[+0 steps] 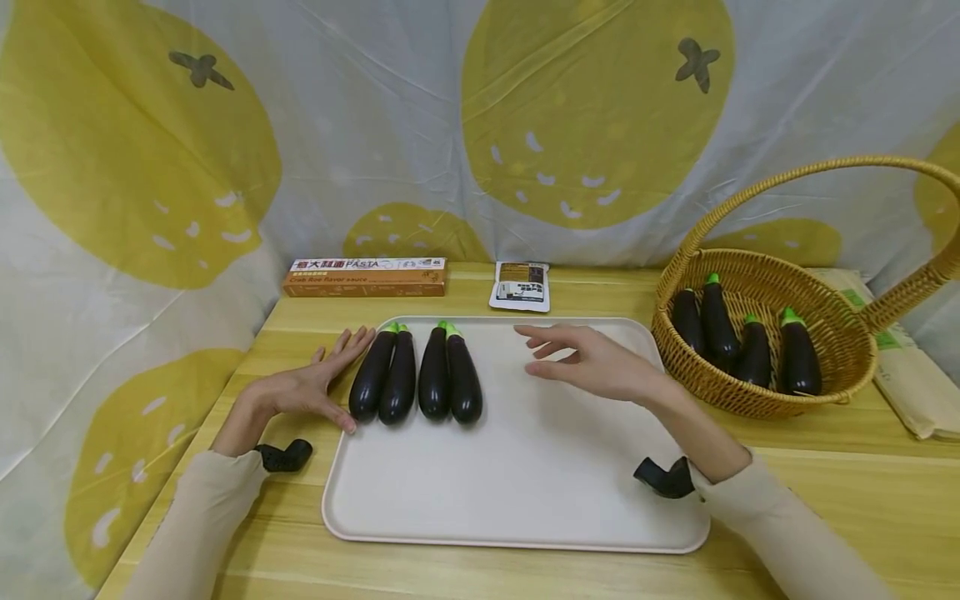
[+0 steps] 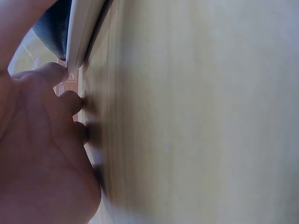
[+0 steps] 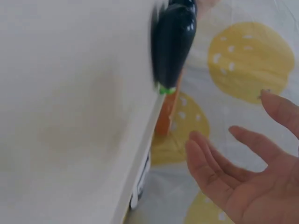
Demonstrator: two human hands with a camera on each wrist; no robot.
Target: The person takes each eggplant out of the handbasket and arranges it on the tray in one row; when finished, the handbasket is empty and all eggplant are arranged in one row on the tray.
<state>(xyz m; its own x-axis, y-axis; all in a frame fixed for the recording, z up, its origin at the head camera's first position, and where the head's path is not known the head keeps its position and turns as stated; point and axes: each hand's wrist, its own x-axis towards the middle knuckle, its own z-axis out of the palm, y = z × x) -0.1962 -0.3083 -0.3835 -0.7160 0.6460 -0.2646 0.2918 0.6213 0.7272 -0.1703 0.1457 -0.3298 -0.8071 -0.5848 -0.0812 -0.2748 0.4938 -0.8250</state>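
Two pairs of dark eggplants (image 1: 416, 375) lie side by side on the left part of a white tray (image 1: 517, 492), green stem ends toward the back. At the tray's left rim is my left hand (image 1: 318, 385), its fingers spread and its thumb near the lower end of the leftmost eggplant. In the left wrist view the fingertips (image 2: 56, 72) come close to the rim; whether they touch it cannot be told. Over the tray's right half hovers my right hand (image 1: 588, 360), holding nothing, its fingers loosely bent and pointing left, apart from the eggplants.
A wicker basket (image 1: 757, 400) with a tall handle stands right of the tray, with several eggplants (image 1: 798, 358) inside. Behind the tray lie a pasta box (image 1: 365, 277) and a small pouch (image 1: 520, 287). A beige packet (image 1: 911, 387) lies beyond the basket. Patterned cloth hangs behind.
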